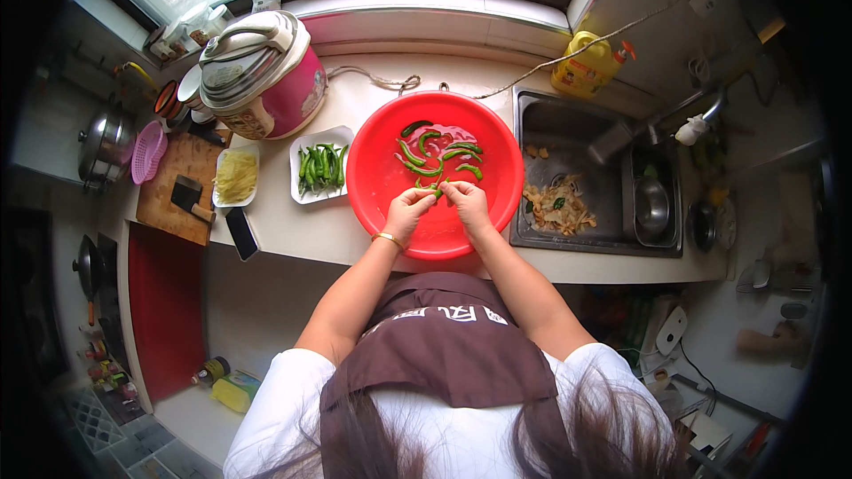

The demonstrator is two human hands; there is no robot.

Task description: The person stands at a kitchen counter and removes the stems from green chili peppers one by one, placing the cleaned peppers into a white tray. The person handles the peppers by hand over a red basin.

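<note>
A red plastic basin (373, 146) stands on the counter in front of me, with water and several green chili peppers (413, 153) in it. Over its near half, my left hand (407, 210) and my right hand (468, 203) meet fingertip to fingertip around a small green pepper (437, 192). Both hands pinch it; how much of it each one grips is partly hidden by the fingers. Left of the basin, a white tray (299, 191) holds a pile of green peppers. Farther left, another white tray (218, 198) holds pale yellow shreds.
A sink (599, 245) with peelings (559, 206) lies right of the basin. On the left are a pink rice cooker (299, 90), a wooden cutting board (160, 179) with a cleaver (186, 191), and a phone (241, 233) at the counter's edge. A yellow pump bottle (586, 66) stands behind the sink.
</note>
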